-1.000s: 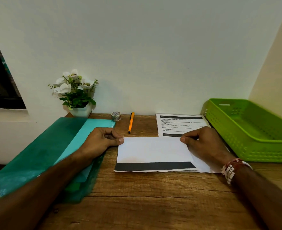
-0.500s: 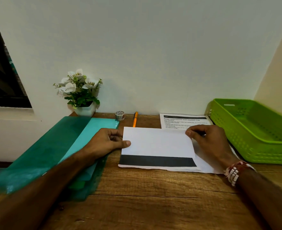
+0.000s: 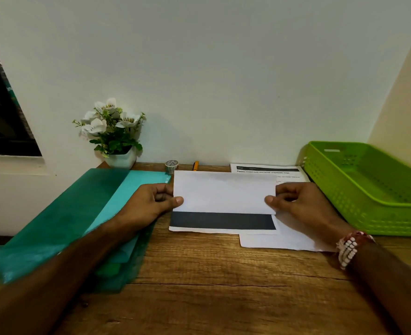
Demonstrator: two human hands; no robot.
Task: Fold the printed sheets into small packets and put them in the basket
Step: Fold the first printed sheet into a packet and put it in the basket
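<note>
A printed sheet (image 3: 223, 192) is half folded on the wooden desk, its white back raised toward me and a dark printed band (image 3: 222, 220) showing along its near edge. My left hand (image 3: 151, 201) pinches the sheet's left edge and my right hand (image 3: 296, 201) pinches its right edge. More printed sheets (image 3: 267, 170) lie under and behind it, with a white corner (image 3: 279, 240) sticking out at the near right. The green basket (image 3: 332, 189) stands at the right, with nothing visible inside.
Green and teal plastic folders (image 3: 79, 213) lie at the left under my left forearm. A white pot of flowers (image 3: 120, 141), a tape roll (image 3: 171, 165) and an orange pen (image 3: 195, 165) stand along the back wall. Bare wood (image 3: 211, 286) fills the near desk.
Both hands have lifted the sheet's folded flap up and toward the back, so it now hides most of the pen and the printed sheet behind. The view has shifted slightly.
</note>
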